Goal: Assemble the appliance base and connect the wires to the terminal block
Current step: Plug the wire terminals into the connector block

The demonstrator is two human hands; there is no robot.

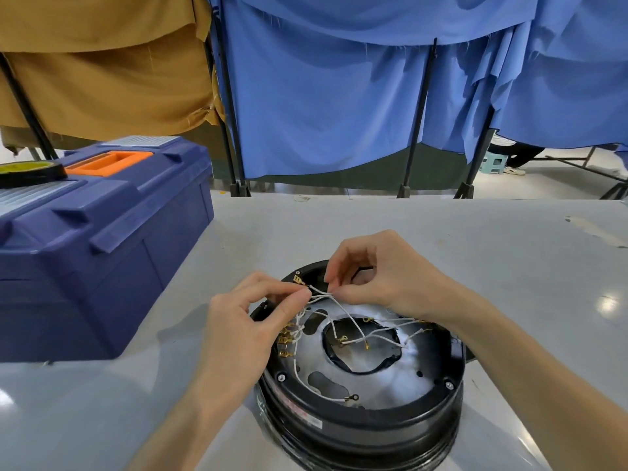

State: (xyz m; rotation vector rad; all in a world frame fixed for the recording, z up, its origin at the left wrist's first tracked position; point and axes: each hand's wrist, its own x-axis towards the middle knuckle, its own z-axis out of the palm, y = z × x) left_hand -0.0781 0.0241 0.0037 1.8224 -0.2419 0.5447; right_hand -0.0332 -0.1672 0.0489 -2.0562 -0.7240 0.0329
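the round black appliance base point(360, 379) sits upside down on the grey table point(441, 232). left hand point(238, 321) and right hand point(380, 270) each pinch thin white wires point(321, 294) over its far rim, fingers curled.

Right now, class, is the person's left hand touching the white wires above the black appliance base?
Touching. The head view shows the left hand pinching the white wires between thumb and forefinger, with no gap, over the appliance base.
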